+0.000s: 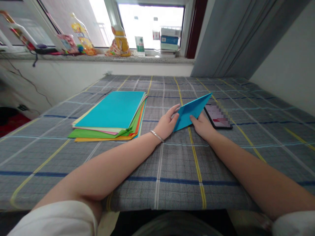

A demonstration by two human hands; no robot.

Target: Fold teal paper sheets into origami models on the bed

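A sheet of blue paper folded to a pointed triangular shape (190, 111) lies on the table, its tip aimed at the far right. My left hand (167, 123), with a metal bangle (157, 136) on the wrist, holds its left edge. My right hand (201, 126) grips its lower edge from the other side. To the left of my left hand lies a stack of coloured paper sheets (110, 111), with turquoise on top and green, orange and yellow edges showing below. A smartphone (218, 116) with a blurred screen lies just beyond my right hand, partly behind the blue paper.
A grey plaid cloth (157, 193) covers the table, which ends at a white wall below a stone windowsill (98, 58). Bottles and boxes, including an oil bottle (82, 34), stand along the sill. A grey curtain (236, 36) hangs at the back right.
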